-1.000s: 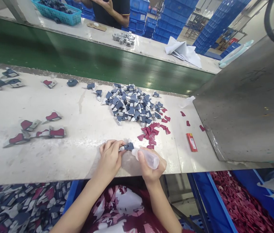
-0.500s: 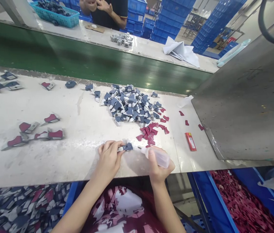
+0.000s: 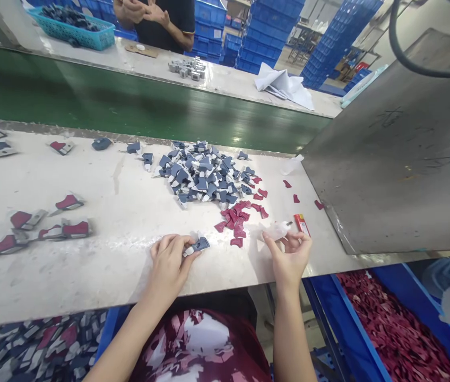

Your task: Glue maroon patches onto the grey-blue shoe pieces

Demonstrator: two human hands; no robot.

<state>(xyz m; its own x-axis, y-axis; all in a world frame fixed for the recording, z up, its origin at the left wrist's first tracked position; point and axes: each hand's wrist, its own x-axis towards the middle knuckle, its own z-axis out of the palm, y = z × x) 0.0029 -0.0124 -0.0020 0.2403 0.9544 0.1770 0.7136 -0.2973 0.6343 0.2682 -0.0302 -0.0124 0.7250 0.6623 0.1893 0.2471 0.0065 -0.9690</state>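
Note:
My left hand (image 3: 169,260) is closed on a small blue-and-grey plastic part (image 3: 200,244), pinched at its left end just above the bench. My right hand (image 3: 291,257) has a translucent squeeze bottle (image 3: 276,230) between thumb and fingers; the bottle lies on its side, dark nozzle tip pointing right. Maroon inlay pieces (image 3: 239,220) are scattered between the two hands, farther out. Behind them rises a heap of blue-and-grey parts (image 3: 205,172). A red lighter (image 3: 301,225) lies just beyond my right fingers.
Parts with maroon inlays (image 3: 76,229) lie at the left. A metal panel (image 3: 392,148) bounds the right side. Below the bench are a blue bin (image 3: 362,323) of maroon pieces and a pile of parts (image 3: 37,345). Across the green strip (image 3: 149,106) stands a person (image 3: 165,24).
My right hand has moved right with the bottle, turning its nozzle from left to right, near the lighter. My left hand still holds the part, now slightly tilted. The whole view has shifted.

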